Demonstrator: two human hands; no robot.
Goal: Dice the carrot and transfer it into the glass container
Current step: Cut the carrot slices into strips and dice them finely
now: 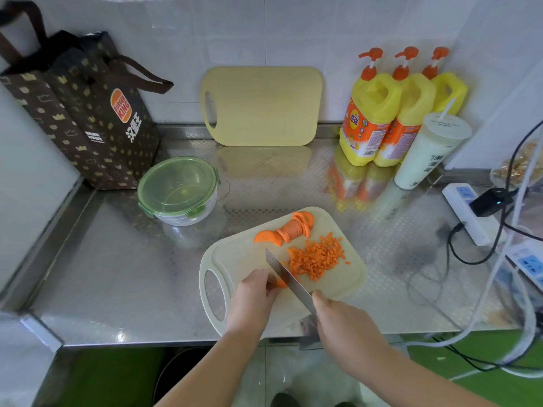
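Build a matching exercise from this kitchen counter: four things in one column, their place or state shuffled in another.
1. glass container
2. spare cutting board
3. diced carrot
4. knife

A. leaning against the wall
B. gripped by the right hand
C. closed with a green lid
D. piled on the near cutting board

Pairs: 1-C, 2-A, 3-D, 4-B.

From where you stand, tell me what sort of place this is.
Probably a kitchen: a stainless steel counter, a cutting board with diced carrot, and three dish soap bottles against the tiled wall.
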